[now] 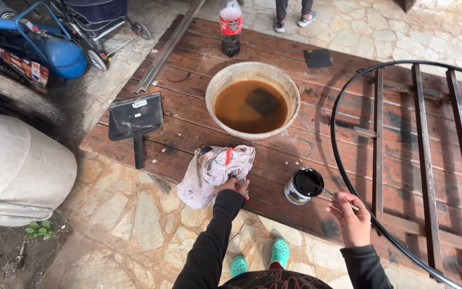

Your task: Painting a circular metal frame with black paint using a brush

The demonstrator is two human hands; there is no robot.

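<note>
Head view: the left hand is clamped on a crumpled rag lying on the wooden board. The right hand pinches a thin brush whose tip sits in the black paint can, at ten o'clock from the hand. A basin of brown water stands at twelve o'clock from the rag, a black metal frame at three o'clock.

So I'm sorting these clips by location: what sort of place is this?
Probably an outdoor yard used as a makeshift painting workshop. Stone paving surrounds a wooden platform holding a can of black paint, a metal frame and a basin of brown liquid; a blue compressor stands nearby.
</note>
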